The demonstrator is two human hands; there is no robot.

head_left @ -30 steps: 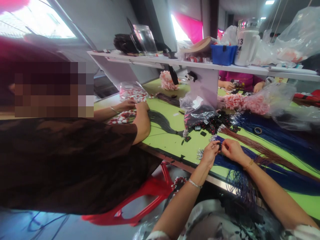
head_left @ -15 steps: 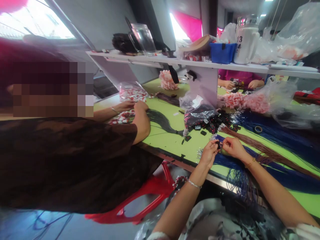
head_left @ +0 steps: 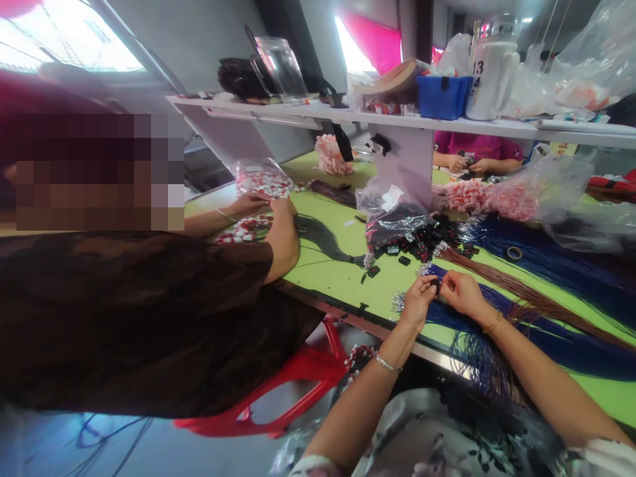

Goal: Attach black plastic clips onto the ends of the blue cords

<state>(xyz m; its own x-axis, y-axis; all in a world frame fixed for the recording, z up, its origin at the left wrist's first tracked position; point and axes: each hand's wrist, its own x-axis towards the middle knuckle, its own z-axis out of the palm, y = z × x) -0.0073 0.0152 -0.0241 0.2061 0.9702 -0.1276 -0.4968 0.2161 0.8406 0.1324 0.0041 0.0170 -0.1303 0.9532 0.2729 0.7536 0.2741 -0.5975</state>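
Note:
Close to the table's front edge, my left hand pinches a small black connector housing between thumb and fingers. Fingertips of my right hand are closed right beside it, touching or nearly touching; what they pinch is too small to make out. Beneath both hands lie dark blue wires with silvery terminals at their left ends. A bundle of brown wires stretches away to the right behind my right hand. Past my hands, loose black connector housings lie heaped beside a clear plastic bag.
A co-worker in dark clothing works at the left near a grey wire bundle. Another person's hands show behind the shelf. More blue wires and a tape roll lie right. A red stool stands below.
My hands stay together at nearly the same spot, with the right fingers slightly closer to the connector housing. The camera view has shifted a little.

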